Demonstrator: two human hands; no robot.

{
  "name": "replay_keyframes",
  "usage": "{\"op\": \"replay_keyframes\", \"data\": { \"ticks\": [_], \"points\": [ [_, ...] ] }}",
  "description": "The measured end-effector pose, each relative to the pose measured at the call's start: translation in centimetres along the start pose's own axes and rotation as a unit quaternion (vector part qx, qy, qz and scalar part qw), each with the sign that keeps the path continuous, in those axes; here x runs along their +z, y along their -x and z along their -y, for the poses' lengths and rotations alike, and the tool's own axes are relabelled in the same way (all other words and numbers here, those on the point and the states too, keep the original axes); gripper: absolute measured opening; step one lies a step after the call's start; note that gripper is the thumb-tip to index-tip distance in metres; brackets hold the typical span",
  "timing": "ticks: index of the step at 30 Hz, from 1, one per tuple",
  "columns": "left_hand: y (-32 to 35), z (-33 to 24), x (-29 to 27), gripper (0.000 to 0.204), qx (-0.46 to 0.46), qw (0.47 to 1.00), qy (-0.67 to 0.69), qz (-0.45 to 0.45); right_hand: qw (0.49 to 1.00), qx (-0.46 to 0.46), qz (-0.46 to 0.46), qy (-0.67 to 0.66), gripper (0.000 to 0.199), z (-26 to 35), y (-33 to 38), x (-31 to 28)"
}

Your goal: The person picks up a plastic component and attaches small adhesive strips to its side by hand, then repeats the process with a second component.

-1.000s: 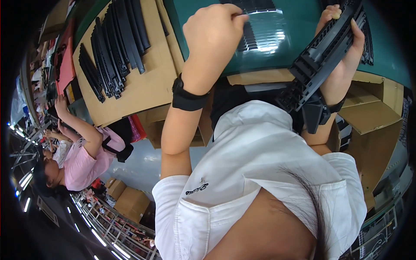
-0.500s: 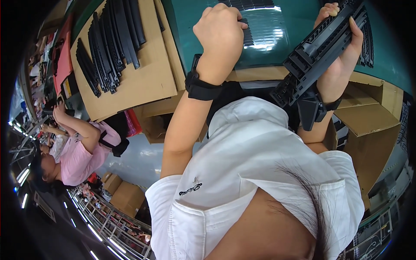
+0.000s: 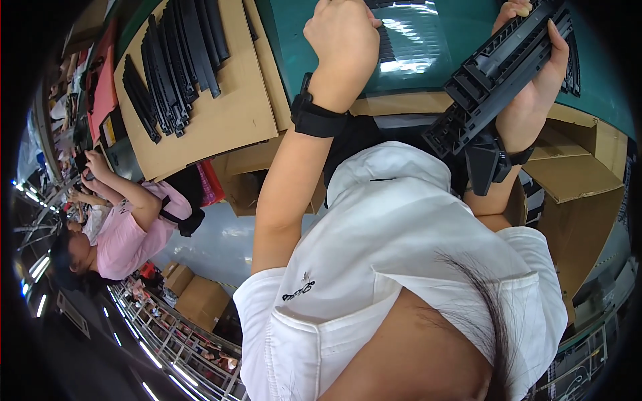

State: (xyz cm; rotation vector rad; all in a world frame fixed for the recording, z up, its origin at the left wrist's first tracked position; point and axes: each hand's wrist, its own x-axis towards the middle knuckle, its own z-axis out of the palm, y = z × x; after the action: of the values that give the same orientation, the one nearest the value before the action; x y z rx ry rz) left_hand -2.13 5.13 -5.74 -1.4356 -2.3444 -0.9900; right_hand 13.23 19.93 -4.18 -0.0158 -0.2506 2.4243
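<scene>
Head view: right hand (image 3: 535,87) was clamped round a long black ribbed plastic part (image 3: 498,77), tilted above the green table (image 3: 428,60) — left hand (image 3: 341,40) fisted over black strips (image 3: 391,40), what it pinched unclear.

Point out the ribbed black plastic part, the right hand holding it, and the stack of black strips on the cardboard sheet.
ribbed black plastic part (image 3: 496,80), head view, on its ribbed middle section.
right hand (image 3: 538,93), head view, on the palm beside the part.
stack of black strips (image 3: 175,63), head view, on the middle of the pile.
</scene>
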Motion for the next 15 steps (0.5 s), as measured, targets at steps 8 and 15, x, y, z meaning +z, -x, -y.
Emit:
{"op": "replay_keyframes", "data": {
  "ticks": [8, 15],
  "points": [
    [-2.8, 0.4, -2.7, 0.011, -0.201, 0.945, 0.089, 0.241, 0.989, 0.035, -0.047, -0.134, 0.025, -0.7, 1.3, 1.2],
    [-1.6, -4.9, -8.4, 0.011, -0.044, 0.966, 0.193, 0.164, 0.975, 0.017, -0.062, -0.213, 0.024, -3.1, 2.8, 4.1]
  ]
}}
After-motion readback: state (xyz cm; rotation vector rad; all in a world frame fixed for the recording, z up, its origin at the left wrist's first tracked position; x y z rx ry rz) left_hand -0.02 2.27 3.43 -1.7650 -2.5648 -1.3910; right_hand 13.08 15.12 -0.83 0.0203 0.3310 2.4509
